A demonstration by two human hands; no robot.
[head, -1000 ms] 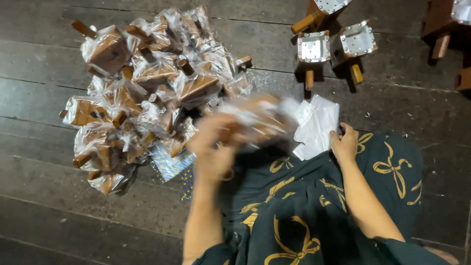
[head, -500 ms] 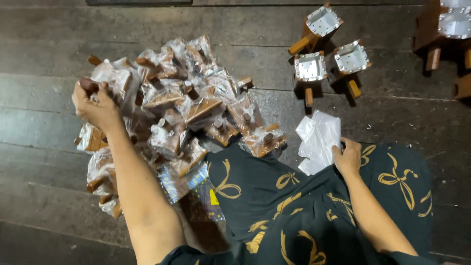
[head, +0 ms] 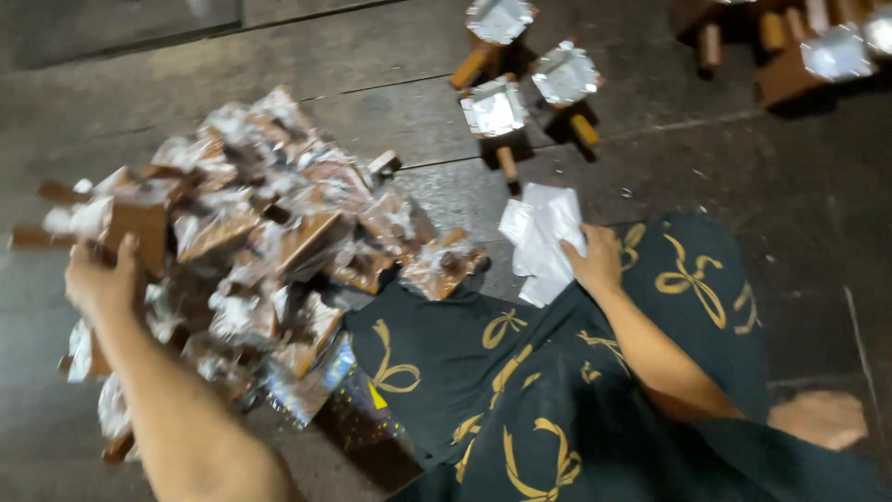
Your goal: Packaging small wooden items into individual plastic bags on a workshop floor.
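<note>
My left hand (head: 104, 279) is at the left edge of a big pile of brown wooden pieces wrapped in clear plastic (head: 269, 242), its fingers closed on one wrapped block (head: 139, 223). My right hand (head: 595, 265) rests on a small stack of white plastic bags (head: 541, 237) on the floor, gripping them by their edge. My lap is covered by dark cloth with gold bow patterns (head: 520, 390), and one wrapped piece (head: 441, 265) lies at its upper edge.
Three unwrapped wooden pieces with silver foil tops (head: 506, 93) stand on the dark plank floor (head: 372, 56) beyond the bags. More foil-topped pieces (head: 808, 46) sit at the top right. A shiny printed packet (head: 316, 386) lies beside my knee.
My left hand went from the middle in front of me out to the left side of the pile and stays there, gripping a wrapped block. My right hand stayed on the white bags.
</note>
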